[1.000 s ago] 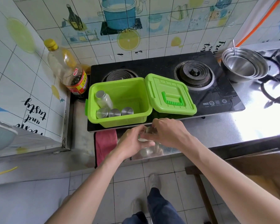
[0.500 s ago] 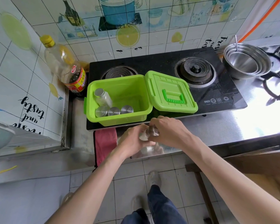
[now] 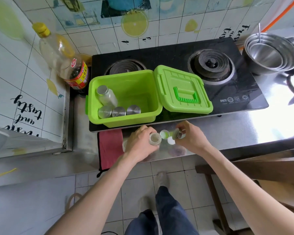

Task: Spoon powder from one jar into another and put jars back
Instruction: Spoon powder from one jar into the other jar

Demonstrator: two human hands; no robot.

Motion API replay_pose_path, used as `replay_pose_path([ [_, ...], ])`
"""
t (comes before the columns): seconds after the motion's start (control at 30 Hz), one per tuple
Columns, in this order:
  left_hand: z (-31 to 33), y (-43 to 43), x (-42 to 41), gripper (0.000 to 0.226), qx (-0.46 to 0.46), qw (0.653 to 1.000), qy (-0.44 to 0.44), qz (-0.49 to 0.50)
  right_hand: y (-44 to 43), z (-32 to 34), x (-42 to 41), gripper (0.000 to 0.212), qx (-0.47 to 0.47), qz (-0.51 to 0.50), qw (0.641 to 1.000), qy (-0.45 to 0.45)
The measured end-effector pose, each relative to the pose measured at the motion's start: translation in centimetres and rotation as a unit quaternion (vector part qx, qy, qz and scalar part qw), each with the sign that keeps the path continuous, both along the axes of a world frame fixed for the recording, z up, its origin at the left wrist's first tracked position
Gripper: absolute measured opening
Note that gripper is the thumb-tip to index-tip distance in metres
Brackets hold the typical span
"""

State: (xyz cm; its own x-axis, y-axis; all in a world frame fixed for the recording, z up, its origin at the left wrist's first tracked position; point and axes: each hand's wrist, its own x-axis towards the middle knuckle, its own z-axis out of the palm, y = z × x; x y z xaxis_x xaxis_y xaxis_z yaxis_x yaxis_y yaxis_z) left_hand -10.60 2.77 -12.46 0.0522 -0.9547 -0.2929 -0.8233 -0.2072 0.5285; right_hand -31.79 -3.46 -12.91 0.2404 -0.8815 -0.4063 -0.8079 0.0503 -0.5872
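A clear glass jar (image 3: 154, 139) of pale powder is gripped by the left hand (image 3: 139, 143); a round metal lid (image 3: 176, 133), by the right hand (image 3: 190, 139).

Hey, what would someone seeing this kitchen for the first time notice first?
The bright green box on the black stove stands out, its lid flipped open to the right and four capped jars inside. Just in front, the left hand grips an open jar while the right hand pinches a metal cap. A big yellow-capped bottle stands left of the box, stacked steel bowls far right.
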Motion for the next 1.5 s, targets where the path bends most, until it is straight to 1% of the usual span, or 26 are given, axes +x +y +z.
replay_pose_path([
  [0.17,-1.4,-0.4,-0.3,0.038,-0.004,0.998,-0.059,-0.017,-0.4,-3.2,-0.2,0.04,-0.015,-0.049,0.998,0.034],
  [0.27,-2.2,-0.7,-0.2,0.04,-0.014,0.993,-0.115,-0.037,-0.9,-4.4,0.0,0.042,-0.039,-0.065,0.995,0.062],
  [0.4,-3.1,-0.9,-0.2,0.043,-0.025,0.986,-0.158,-0.057,-1.5,-5.3,0.2,0.038,-0.047,-0.069,0.995,0.06],
  [0.5,-3.4,-1.0,-0.1,0.046,-0.03,0.982,-0.171,-0.074,-1.7,-5.8,0.3,0.039,-0.046,-0.066,0.995,0.061],
  [0.67,-3.9,-0.8,-0.2,0.05,-0.031,0.976,-0.192,-0.1,-1.7,-6.9,0.2,0.048,-0.032,-0.041,0.994,0.095],
  [0.9,-4.2,-0.3,-0.4,0.053,-0.032,0.975,-0.2,-0.092,-1.4,-7.2,0.3,0.053,-0.03,-0.027,0.994,0.106],
  [0.97,-4.2,-0.3,-0.4,0.058,-0.03,0.975,-0.199,-0.097,-1.3,-7.0,0.3,0.057,-0.028,-0.03,0.994,0.102],
  [1.07,-3.7,-0.1,-0.4,0.073,-0.019,0.974,-0.197,-0.107,-0.6,-6.7,0.3,0.063,-0.029,-0.04,0.994,0.1],
  [1.17,-2.5,0.9,0.3,0.081,-0.049,0.975,-0.193,-0.099,1.1,-5.8,0.9,0.051,-0.075,-0.064,0.991,0.089],
  [1.23,-1.4,2.1,1.2,0.082,-0.081,0.977,-0.182,-0.076,2.6,-5.0,1.9,0.04,-0.112,-0.089,0.988,0.056],
  [1.33,-0.4,4.1,3.2,0.086,-0.114,0.979,-0.165,-0.033,5.0,-4.1,4.0,0.032,-0.158,-0.079,0.984,-0.001],
  [1.43,-0.3,5.9,5.6,0.099,-0.114,0.98,-0.161,0.005,7.2,-3.1,6.1,0.024,-0.162,-0.064,0.984,-0.036],
  [1.5,-0.6,6.8,6.9,0.109,-0.1,0.982,-0.16,0.028,8.7,-2.7,7.4,0.019,-0.152,-0.063,0.986,-0.041],
])
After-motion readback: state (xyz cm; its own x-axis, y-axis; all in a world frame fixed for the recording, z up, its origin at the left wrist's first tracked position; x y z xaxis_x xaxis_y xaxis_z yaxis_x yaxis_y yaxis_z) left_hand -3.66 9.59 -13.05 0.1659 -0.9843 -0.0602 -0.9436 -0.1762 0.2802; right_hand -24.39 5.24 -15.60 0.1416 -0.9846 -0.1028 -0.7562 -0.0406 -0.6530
